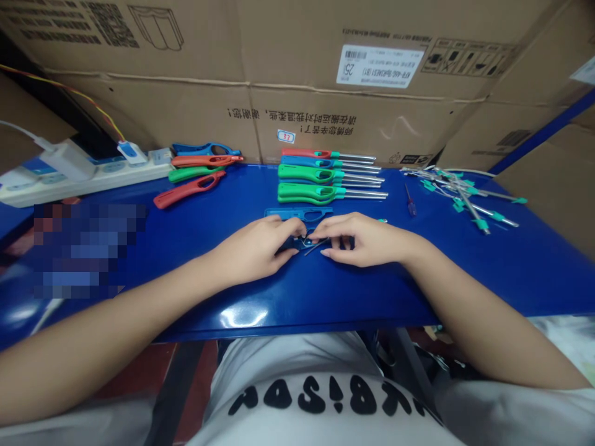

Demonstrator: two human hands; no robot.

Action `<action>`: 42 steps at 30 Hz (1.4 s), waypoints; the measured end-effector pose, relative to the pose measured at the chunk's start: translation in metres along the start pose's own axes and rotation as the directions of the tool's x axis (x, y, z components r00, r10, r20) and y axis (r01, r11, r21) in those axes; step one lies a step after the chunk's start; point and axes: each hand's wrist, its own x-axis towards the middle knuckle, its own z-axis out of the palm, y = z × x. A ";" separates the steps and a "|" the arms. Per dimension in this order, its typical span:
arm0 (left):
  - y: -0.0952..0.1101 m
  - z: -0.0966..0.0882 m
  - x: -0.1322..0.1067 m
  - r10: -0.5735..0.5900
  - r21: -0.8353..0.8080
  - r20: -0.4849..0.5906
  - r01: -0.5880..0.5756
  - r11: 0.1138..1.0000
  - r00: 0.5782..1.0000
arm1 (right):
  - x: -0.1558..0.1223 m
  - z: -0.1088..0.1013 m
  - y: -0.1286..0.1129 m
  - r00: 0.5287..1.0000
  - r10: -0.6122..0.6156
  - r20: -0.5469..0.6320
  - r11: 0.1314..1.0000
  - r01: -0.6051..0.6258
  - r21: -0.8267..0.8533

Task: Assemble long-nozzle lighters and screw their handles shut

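My left hand is closed around a blue lighter handle low over the table, its thumb and forefinger pressed at the inner parts. From the other side my right hand pinches at the same spot, and what its fingertips hold is too small to make out. A thin dark rod or wire slants out below its fingers. Just behind the hands lies another blue handle shell. Fingers cover much of the held handle.
Several lighters with metal tubes lie stacked behind. Coloured handle shells are at left, beside a white power strip. A screwdriver and a heap of tubes with wires lie right. A cardboard box walls the back.
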 end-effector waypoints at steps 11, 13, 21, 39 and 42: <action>-0.002 0.002 -0.001 0.042 -0.019 -0.016 -0.043 0.999 0.999 | -0.003 -0.007 -0.006 0.999 0.051 0.008 0.998 -0.051 0.026; -0.003 0.003 -0.001 0.063 -0.024 -0.016 -0.063 0.998 0.998 | -0.003 -0.007 -0.006 0.999 0.055 0.003 0.998 -0.055 0.025; 0.000 0.001 -0.001 0.090 0.005 -0.003 -0.090 0.996 0.996 | -0.006 -0.017 0.001 0.953 0.037 -0.302 0.977 -0.099 -0.191; -0.016 0.009 0.000 0.222 0.174 -0.041 -0.212 0.962 0.974 | -0.096 -0.109 0.073 0.011 0.787 -0.616 0.000 -1.000 -0.017; -0.014 0.007 -0.001 0.263 0.290 -0.024 -0.245 0.925 0.964 | -0.101 -0.111 0.078 -0.052 0.774 -0.631 -0.014 -0.998 0.065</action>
